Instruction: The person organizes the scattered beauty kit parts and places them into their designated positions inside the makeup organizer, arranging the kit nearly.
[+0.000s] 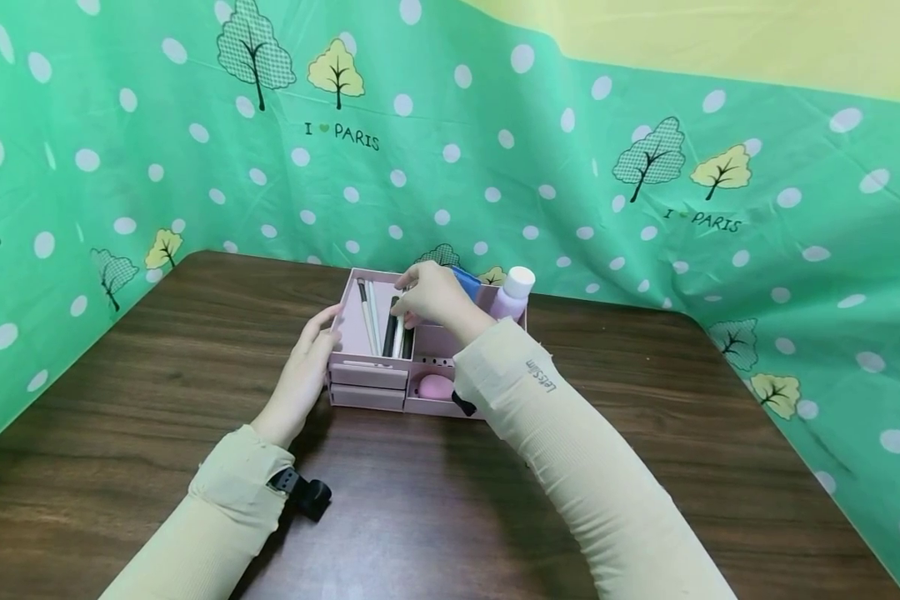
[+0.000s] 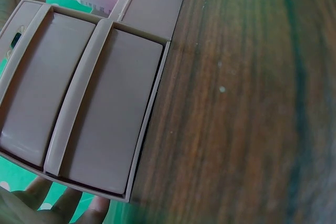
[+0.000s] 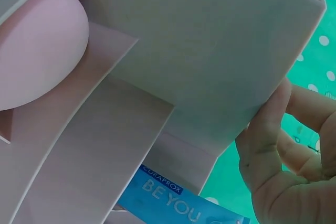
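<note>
A pink desk organizer (image 1: pixel 367 363) stands on the table, with two drawers (image 2: pixel 111 106) at its left front. My left hand (image 1: pixel 303 371) rests along its left side, fingers extended. Over the open upper-left compartment, my right hand (image 1: pixel 437 296) pinches a slim white pen-like stick (image 1: pixel 398 340) among dark sticks (image 1: pixel 389 335); its exact kind is unclear. Two slim brush-like sticks (image 1: pixel 367 312) lean to the left in the same compartment. In the right wrist view, the fingers of my right hand (image 3: pixel 294 156) are bent beyond the compartment's wall, and the stick is hidden.
A lilac bottle with a white cap (image 1: pixel 513 292) stands in the organizer's back right. A blue "BE YOU" tube (image 3: pixel 173 195) is in a rear slot. A pink egg-shaped item (image 3: pixel 42 51) sits in the front tray. Behind the brown table (image 1: pixel 390 517) hangs a green dotted curtain (image 1: pixel 450 150).
</note>
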The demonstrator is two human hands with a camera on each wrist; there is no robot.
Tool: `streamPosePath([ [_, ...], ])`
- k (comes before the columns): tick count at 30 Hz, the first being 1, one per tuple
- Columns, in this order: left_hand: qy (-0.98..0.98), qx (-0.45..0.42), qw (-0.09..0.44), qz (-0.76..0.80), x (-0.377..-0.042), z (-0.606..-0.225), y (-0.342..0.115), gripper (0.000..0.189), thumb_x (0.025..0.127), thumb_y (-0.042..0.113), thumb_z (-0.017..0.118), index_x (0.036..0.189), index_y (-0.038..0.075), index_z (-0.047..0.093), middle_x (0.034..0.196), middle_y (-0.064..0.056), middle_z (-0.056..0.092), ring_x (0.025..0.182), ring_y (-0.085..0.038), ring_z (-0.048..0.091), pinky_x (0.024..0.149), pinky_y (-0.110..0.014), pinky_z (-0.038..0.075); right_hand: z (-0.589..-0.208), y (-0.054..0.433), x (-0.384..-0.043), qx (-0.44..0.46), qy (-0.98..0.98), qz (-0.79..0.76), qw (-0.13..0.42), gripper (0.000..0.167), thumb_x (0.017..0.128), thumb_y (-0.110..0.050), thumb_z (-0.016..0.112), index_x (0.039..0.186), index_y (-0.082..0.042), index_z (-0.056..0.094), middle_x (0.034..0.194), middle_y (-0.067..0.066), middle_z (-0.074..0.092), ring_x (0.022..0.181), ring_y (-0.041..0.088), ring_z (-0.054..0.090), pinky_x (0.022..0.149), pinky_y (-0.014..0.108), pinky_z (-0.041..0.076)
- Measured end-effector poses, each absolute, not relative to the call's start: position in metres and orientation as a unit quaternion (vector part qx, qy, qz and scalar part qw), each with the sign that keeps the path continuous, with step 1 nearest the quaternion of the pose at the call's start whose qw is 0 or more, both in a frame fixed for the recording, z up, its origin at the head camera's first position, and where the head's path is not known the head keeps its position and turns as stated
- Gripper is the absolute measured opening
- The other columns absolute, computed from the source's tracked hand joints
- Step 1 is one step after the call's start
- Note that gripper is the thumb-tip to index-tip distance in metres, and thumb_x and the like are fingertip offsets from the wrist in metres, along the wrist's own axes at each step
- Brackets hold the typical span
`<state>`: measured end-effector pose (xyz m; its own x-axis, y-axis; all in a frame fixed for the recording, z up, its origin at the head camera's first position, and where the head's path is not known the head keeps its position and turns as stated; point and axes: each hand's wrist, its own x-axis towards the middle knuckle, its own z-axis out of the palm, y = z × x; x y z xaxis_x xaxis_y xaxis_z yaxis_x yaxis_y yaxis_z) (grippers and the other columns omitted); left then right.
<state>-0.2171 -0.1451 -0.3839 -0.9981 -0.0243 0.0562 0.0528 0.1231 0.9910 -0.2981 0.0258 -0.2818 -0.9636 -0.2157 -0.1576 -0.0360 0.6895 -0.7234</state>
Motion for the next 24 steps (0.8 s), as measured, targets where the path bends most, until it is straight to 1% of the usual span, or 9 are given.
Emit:
streamPosePath([
  [2, -0.745, -0.011, 0.025, -0.666, -0.217, -0.383, -0.145, 0.050, 0.105, 0.028, 0.033, 0.154, 0.029, 0.031, 0.147, -0.013, 0.037, 0.118, -0.022, 0.041, 0.096, -0.034, 0.034, -0.283, 0.026, -0.298, -0.064, 0.908, -0.396, 0.117, 0.042, 0.084, 0.000, 0.075, 0.123, 0.000, 0.063, 0.098, 0.020, 0.073, 0.056, 0.012, 0.064, 0.072, 0.034, 0.059],
  [4, -0.743, -0.012, 0.022, -0.669, -0.217, -0.383, -0.145, 0.050, 0.105, 0.028, 0.033, 0.155, 0.028, 0.031, 0.155, -0.010, 0.030, 0.123, -0.022, 0.037, 0.098, -0.035, 0.031, -0.283, 0.026, -0.299, -0.062, 0.905, -0.403, 0.119, 0.042, 0.083, 0.002, 0.075, 0.124, 0.000, 0.063, 0.099, 0.020, 0.072, 0.056, 0.012, 0.064, 0.073, 0.035, 0.059],
  [9, -0.740, -0.008, 0.017, -0.672, -0.216, -0.383, -0.145, 0.051, 0.104, 0.028, 0.033, 0.155, 0.029, 0.030, 0.147, -0.015, 0.036, 0.117, -0.024, 0.042, 0.096, -0.035, 0.035, -0.284, 0.028, -0.297, -0.074, 0.907, -0.399, 0.113, 0.043, 0.082, 0.002, 0.075, 0.123, -0.001, 0.063, 0.105, 0.018, 0.071, 0.057, 0.012, 0.064, 0.075, 0.038, 0.059],
  [12, -0.739, -0.012, 0.017, -0.673, -0.216, -0.383, -0.144, 0.051, 0.104, 0.028, 0.033, 0.155, 0.029, 0.029, 0.152, -0.014, 0.033, 0.124, -0.024, 0.040, 0.102, -0.038, 0.033, -0.283, 0.030, -0.295, -0.083, 0.905, -0.403, 0.108, 0.042, 0.082, 0.001, 0.075, 0.123, -0.001, 0.063, 0.107, 0.017, 0.069, 0.058, 0.012, 0.065, 0.077, 0.039, 0.059],
  [15, -0.738, -0.014, 0.018, -0.674, -0.217, -0.382, -0.145, 0.051, 0.104, 0.028, 0.033, 0.155, 0.028, 0.029, 0.159, -0.011, 0.026, 0.133, -0.025, 0.034, 0.108, -0.043, 0.029, -0.283, 0.033, -0.292, -0.088, 0.896, -0.423, 0.104, 0.041, 0.083, 0.001, 0.074, 0.123, -0.002, 0.063, 0.109, 0.015, 0.066, 0.060, 0.012, 0.065, 0.075, 0.036, 0.059],
  [17, -0.740, -0.014, 0.019, -0.672, -0.217, -0.382, -0.145, 0.051, 0.105, 0.028, 0.032, 0.156, 0.029, 0.029, 0.160, -0.009, 0.025, 0.135, -0.024, 0.032, 0.109, -0.044, 0.028, -0.284, 0.035, -0.290, -0.091, 0.886, -0.442, 0.102, 0.041, 0.083, 0.001, 0.074, 0.123, -0.001, 0.064, 0.108, 0.014, 0.065, 0.061, 0.012, 0.065, 0.073, 0.033, 0.059],
  [21, -0.745, -0.007, 0.015, -0.667, -0.217, -0.383, -0.146, 0.051, 0.104, 0.029, 0.032, 0.155, 0.031, 0.028, 0.148, -0.016, 0.036, 0.125, -0.025, 0.040, 0.102, -0.040, 0.033, -0.286, 0.039, -0.284, -0.106, 0.867, -0.477, 0.093, 0.042, 0.083, 0.003, 0.074, 0.123, 0.000, 0.063, 0.099, 0.013, 0.064, 0.064, 0.013, 0.065, 0.071, 0.031, 0.059],
  [24, -0.746, -0.008, 0.013, -0.666, -0.217, -0.383, -0.146, 0.051, 0.104, 0.029, 0.032, 0.155, 0.032, 0.028, 0.142, -0.018, 0.040, 0.124, -0.026, 0.042, 0.103, -0.041, 0.033, -0.288, 0.042, -0.278, -0.116, 0.855, -0.498, 0.084, 0.041, 0.083, 0.003, 0.072, 0.123, 0.001, 0.063, 0.094, 0.010, 0.063, 0.066, 0.014, 0.065, 0.072, 0.033, 0.059],
])
